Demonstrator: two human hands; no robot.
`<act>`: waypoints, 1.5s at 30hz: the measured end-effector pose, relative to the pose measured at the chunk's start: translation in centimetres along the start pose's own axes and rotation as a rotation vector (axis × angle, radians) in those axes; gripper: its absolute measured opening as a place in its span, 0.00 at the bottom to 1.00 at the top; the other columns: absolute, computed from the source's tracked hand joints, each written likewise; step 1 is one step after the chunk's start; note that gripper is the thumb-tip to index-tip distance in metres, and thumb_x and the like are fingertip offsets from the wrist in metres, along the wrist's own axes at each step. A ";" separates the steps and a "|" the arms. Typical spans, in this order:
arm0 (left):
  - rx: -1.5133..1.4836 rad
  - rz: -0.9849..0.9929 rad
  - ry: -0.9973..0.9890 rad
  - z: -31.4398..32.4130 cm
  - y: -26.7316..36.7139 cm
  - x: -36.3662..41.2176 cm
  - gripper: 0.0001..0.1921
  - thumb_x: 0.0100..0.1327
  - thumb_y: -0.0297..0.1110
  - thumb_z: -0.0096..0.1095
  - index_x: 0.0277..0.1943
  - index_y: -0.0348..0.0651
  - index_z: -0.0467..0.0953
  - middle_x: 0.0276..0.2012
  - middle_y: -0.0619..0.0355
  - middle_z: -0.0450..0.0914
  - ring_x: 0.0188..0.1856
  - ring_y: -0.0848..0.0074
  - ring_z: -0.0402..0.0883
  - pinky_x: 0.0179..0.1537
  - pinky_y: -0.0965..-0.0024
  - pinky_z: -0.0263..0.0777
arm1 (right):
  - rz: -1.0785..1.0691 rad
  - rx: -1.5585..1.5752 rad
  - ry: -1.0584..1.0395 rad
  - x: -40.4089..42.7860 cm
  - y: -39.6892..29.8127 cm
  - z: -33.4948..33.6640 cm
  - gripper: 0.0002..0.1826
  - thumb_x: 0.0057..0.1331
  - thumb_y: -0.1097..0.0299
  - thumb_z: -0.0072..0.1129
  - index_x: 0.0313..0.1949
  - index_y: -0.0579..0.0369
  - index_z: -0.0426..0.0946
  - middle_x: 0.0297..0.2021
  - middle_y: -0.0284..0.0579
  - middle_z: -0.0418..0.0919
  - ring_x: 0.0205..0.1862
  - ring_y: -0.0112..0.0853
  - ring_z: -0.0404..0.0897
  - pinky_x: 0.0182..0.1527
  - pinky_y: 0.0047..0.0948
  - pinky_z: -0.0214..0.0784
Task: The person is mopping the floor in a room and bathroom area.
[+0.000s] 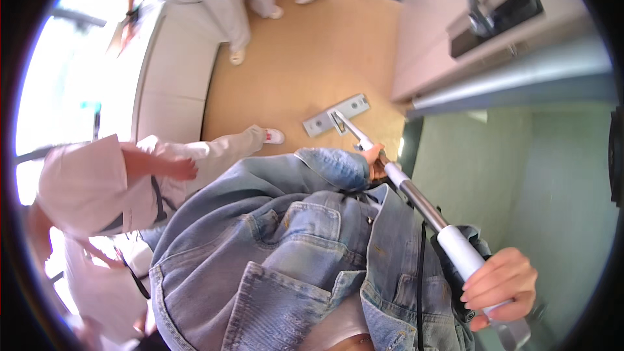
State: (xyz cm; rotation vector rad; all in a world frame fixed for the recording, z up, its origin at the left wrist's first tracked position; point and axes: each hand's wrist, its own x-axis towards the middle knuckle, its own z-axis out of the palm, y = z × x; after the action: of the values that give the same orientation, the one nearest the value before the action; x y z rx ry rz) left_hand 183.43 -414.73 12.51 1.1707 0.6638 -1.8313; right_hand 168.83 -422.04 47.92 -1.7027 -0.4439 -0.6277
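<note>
A flat mop with a long telescopic pole (424, 200) runs slantwise across my right side. My left hand (374, 158), in a denim sleeve, is wrapped around the lower stretch of the pole, close to my waist. Higher up, my right hand (504, 285) grips the white handle near the pole's top end. The grey rectangular mop head (336, 115) lies on the tan floor (302, 68) in front of me, attached to the pole by a hinged frame. Its underside is hidden.
To my left stand several people in light clothing, one with a shoe (274, 136) near the mop head. White cabinets (170, 78) line the left side. A door (434, 24) with a lever handle (477, 17) and a greenish glass panel (468, 165) are at right.
</note>
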 end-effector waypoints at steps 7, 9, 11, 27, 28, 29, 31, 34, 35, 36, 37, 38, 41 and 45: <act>-0.530 0.165 -0.001 -5.2 0.3 -1.0 0.05 0.50 0.34 0.52 0.30 0.46 0.67 0.21 0.60 0.68 0.21 0.72 0.69 0.22 0.62 0.67 | -0.103 0.643 -0.510 12.3 4.8 5.2 0.06 0.48 0.80 0.57 0.21 0.63 0.68 0.14 0.44 0.69 0.13 0.30 0.69 0.15 0.23 0.61; -0.376 0.132 -0.010 -5.1 2.0 -1.7 0.06 0.51 0.35 0.52 0.30 0.45 0.66 0.21 0.60 0.67 0.23 0.73 0.70 0.24 0.63 0.68 | -0.152 0.707 -0.579 13.7 6.2 5.5 0.07 0.50 0.78 0.54 0.17 0.62 0.67 0.12 0.42 0.67 0.10 0.28 0.65 0.11 0.22 0.55; -0.314 0.133 -0.064 -6.3 2.7 0.1 0.07 0.53 0.38 0.52 0.30 0.46 0.65 0.22 0.61 0.68 0.25 0.75 0.71 0.25 0.68 0.70 | -0.175 0.846 -0.625 15.1 6.9 5.4 0.08 0.49 0.80 0.53 0.15 0.62 0.67 0.12 0.43 0.66 0.10 0.29 0.66 0.11 0.23 0.54; -0.242 0.289 -0.070 -5.1 12.2 2.6 0.11 0.54 0.43 0.51 0.32 0.45 0.67 0.22 0.62 0.71 0.21 0.79 0.70 0.17 0.78 0.67 | -0.060 1.034 -0.617 22.6 14.2 -1.1 0.12 0.42 0.85 0.55 0.12 0.58 0.62 0.10 0.39 0.66 0.08 0.26 0.64 0.11 0.21 0.57; -0.259 0.319 -0.054 -4.9 12.3 1.6 0.11 0.54 0.44 0.51 0.31 0.45 0.67 0.21 0.62 0.71 0.19 0.79 0.70 0.16 0.79 0.66 | -0.036 1.044 -0.583 22.5 14.5 -1.2 0.12 0.43 0.85 0.55 0.12 0.58 0.62 0.10 0.40 0.66 0.09 0.26 0.65 0.11 0.21 0.58; -0.256 0.315 -0.010 -4.7 12.4 1.6 0.11 0.54 0.44 0.50 0.29 0.45 0.67 0.19 0.62 0.71 0.17 0.79 0.68 0.14 0.78 0.63 | -0.108 1.101 -0.847 22.5 16.8 -2.5 0.08 0.47 0.83 0.60 0.25 0.66 0.69 0.20 0.48 0.73 0.17 0.34 0.73 0.20 0.25 0.68; -0.215 0.285 0.006 -3.7 13.1 2.3 0.11 0.53 0.44 0.48 0.26 0.45 0.67 0.16 0.62 0.69 0.14 0.79 0.66 0.12 0.77 0.58 | -0.007 1.142 -0.663 20.6 18.9 -3.9 0.15 0.46 0.76 0.64 0.33 0.65 0.69 0.26 0.49 0.74 0.23 0.35 0.75 0.26 0.30 0.70; -0.366 0.316 0.141 -3.9 14.9 0.9 0.11 0.53 0.43 0.47 0.23 0.46 0.65 0.13 0.63 0.64 0.11 0.79 0.63 0.09 0.74 0.52 | 0.577 0.365 -0.076 14.5 24.5 -4.6 0.23 0.56 0.58 0.53 0.45 0.63 0.63 0.38 0.52 0.69 0.43 0.38 0.68 0.49 0.35 0.59; -0.347 0.295 0.154 -3.6 15.9 1.3 0.11 0.53 0.43 0.46 0.23 0.46 0.64 0.13 0.64 0.64 0.11 0.80 0.62 0.09 0.74 0.52 | 0.721 0.423 0.040 10.1 29.1 -6.8 0.22 0.58 0.60 0.49 0.48 0.62 0.61 0.41 0.51 0.68 0.46 0.39 0.66 0.53 0.35 0.54; -0.362 0.228 0.105 -3.2 17.0 0.1 0.11 0.53 0.42 0.46 0.24 0.46 0.64 0.13 0.64 0.64 0.11 0.80 0.63 0.09 0.76 0.51 | 0.886 0.360 0.054 3.8 34.0 -9.9 0.21 0.60 0.64 0.46 0.49 0.62 0.60 0.41 0.50 0.69 0.45 0.38 0.68 0.53 0.36 0.57; -0.509 0.213 0.120 -3.1 18.1 2.8 0.11 0.54 0.42 0.44 0.24 0.45 0.64 0.13 0.63 0.64 0.11 0.80 0.61 0.08 0.78 0.49 | 1.249 0.429 0.392 -6.9 38.5 -13.6 0.19 0.62 0.66 0.44 0.51 0.58 0.60 0.39 0.49 0.71 0.41 0.38 0.72 0.46 0.34 0.64; -0.488 0.134 0.080 -2.6 19.3 -0.5 0.13 0.56 0.42 0.43 0.23 0.44 0.65 0.12 0.62 0.62 0.11 0.81 0.60 0.08 0.80 0.47 | 1.516 0.442 0.564 -10.3 37.4 -14.1 0.18 0.63 0.64 0.41 0.52 0.55 0.60 0.41 0.51 0.70 0.38 0.44 0.73 0.41 0.41 0.66; -0.495 0.305 0.059 -2.2 23.0 -3.3 0.13 0.53 0.38 0.42 0.16 0.48 0.57 0.11 0.63 0.56 0.10 0.84 0.53 0.08 0.82 0.44 | 1.557 0.582 1.084 -33.7 34.0 -19.3 0.18 0.58 0.55 0.47 0.44 0.52 0.66 0.34 0.51 0.74 0.32 0.46 0.73 0.32 0.42 0.67; -0.471 0.199 0.008 -7.2 26.5 -1.2 0.17 0.56 0.43 0.44 0.14 0.54 0.53 0.09 0.70 0.52 0.10 0.85 0.50 0.09 0.80 0.39 | 1.619 0.025 1.797 -46.1 17.9 -20.0 0.28 0.57 0.44 0.40 0.48 0.51 0.63 0.43 0.52 0.70 0.39 0.47 0.72 0.39 0.51 0.64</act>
State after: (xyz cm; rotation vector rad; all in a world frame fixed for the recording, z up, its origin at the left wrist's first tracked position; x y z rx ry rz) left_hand 209.88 -422.08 10.73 0.8923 0.8906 -1.4037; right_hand 140.24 -443.58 8.38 -0.4442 1.9228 -0.5535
